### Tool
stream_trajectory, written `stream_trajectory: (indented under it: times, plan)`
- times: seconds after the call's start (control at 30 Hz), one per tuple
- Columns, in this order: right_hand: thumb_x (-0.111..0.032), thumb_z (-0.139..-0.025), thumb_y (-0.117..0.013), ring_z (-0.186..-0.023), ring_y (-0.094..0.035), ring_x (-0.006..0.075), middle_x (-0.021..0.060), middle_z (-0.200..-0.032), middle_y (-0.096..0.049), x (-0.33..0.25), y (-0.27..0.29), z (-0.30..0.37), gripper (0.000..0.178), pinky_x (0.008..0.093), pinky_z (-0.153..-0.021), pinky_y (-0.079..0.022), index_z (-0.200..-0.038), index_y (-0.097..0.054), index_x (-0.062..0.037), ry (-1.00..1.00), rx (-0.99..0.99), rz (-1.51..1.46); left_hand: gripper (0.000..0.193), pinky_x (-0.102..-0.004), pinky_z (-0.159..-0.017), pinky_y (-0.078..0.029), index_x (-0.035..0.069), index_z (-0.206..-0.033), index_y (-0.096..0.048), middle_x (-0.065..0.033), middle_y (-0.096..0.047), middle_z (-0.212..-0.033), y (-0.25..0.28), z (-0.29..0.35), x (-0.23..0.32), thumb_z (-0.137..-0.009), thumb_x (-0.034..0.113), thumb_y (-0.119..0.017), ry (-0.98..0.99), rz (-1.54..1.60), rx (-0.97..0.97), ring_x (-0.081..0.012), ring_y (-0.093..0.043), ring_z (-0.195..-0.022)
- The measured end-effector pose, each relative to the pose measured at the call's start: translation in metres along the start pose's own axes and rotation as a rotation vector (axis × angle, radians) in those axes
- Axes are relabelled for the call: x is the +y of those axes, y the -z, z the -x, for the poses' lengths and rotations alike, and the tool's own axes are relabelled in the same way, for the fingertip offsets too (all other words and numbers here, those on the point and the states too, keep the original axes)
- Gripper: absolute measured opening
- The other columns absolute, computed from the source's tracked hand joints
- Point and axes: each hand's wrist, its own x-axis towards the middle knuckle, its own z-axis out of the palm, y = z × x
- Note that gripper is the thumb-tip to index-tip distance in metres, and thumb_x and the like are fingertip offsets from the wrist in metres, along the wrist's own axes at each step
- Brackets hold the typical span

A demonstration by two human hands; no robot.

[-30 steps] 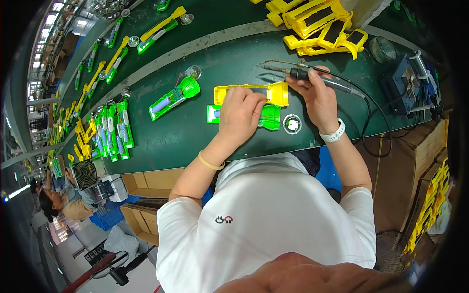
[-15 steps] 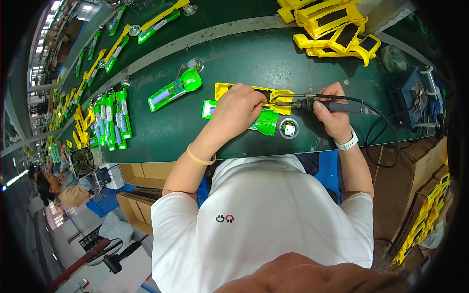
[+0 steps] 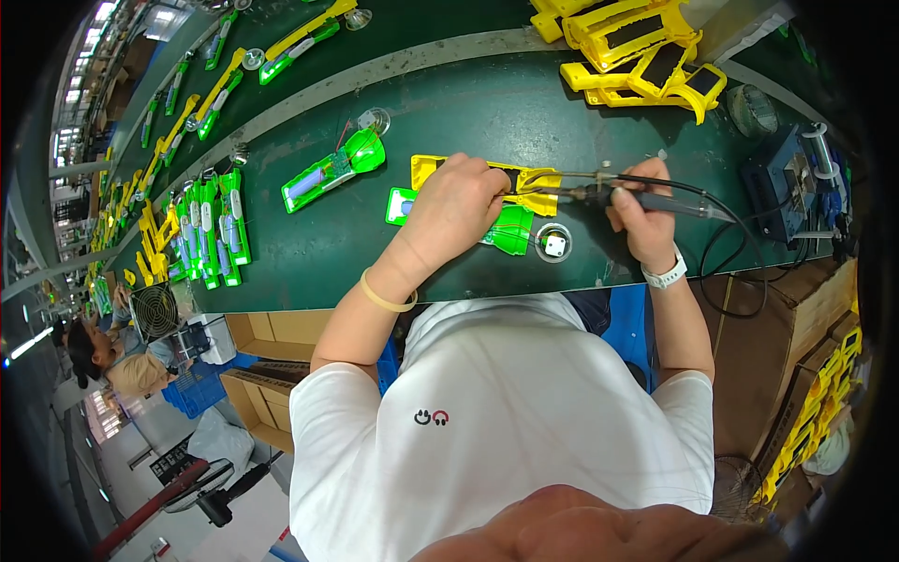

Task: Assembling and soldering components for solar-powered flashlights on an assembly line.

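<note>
My left hand (image 3: 456, 208) presses down on a yellow plastic housing (image 3: 538, 180) and a green torch half (image 3: 510, 232) lying on the green bench (image 3: 309, 262). Its fingers are pinched at the housing's dark middle. My right hand (image 3: 644, 214) grips a soldering iron (image 3: 623, 196) held level, its tip pointing left at the yellow housing near my left fingers. A small round reflector with a white square (image 3: 554, 244) sits just below the iron. A black cord runs from the iron to the right.
A green torch with an open body (image 3: 330, 171) lies to the left. Several green and yellow parts (image 3: 208, 234) stand in a row further left. Yellow housings (image 3: 646, 51) are piled at the back right. A blue soldering station (image 3: 785, 183) stands right. Another person (image 3: 112, 361) sits at lower left.
My right hand has swung the soldering iron down and rightward until it lies level, tip at the yellow housing. My left hand stays on the parts, fingers now pinched.
</note>
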Motion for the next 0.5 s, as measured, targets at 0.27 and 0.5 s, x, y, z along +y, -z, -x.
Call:
stream_trajectory:
  times: [0.27, 0.5]
  plan:
    - [-0.008, -0.091, -0.050, -0.089, -0.064, 0.0272, 0.0118, -0.090, -0.053, -0.005, -0.032, -0.019, 0.021, 0.0280, -0.065, -0.055, -0.102, -0.033, -0.0042, -0.040, 0.071, -0.161, 0.007, -0.0367, -0.068, -0.046, 0.005, -0.079, -0.063, -0.0094, -0.058, -0.072, -0.001, 0.001, -0.002, -0.072, 0.006, -0.062, -0.016, -0.026, 0.006, -0.0270, -0.055, -0.073]
    - [-0.008, -0.092, -0.049, -0.089, -0.064, 0.0298, 0.0157, -0.096, -0.055, 0.004, -0.036, -0.022, 0.020, 0.0325, -0.075, -0.055, -0.101, -0.032, -0.0032, -0.054, 0.060, -0.181, 0.005, -0.0380, -0.068, -0.046, 0.004, -0.074, -0.062, -0.0108, -0.057, -0.071, -0.002, 0.001, -0.001, -0.069, 0.004, -0.060, -0.025, -0.010, 0.021, -0.0288, -0.054, -0.072]
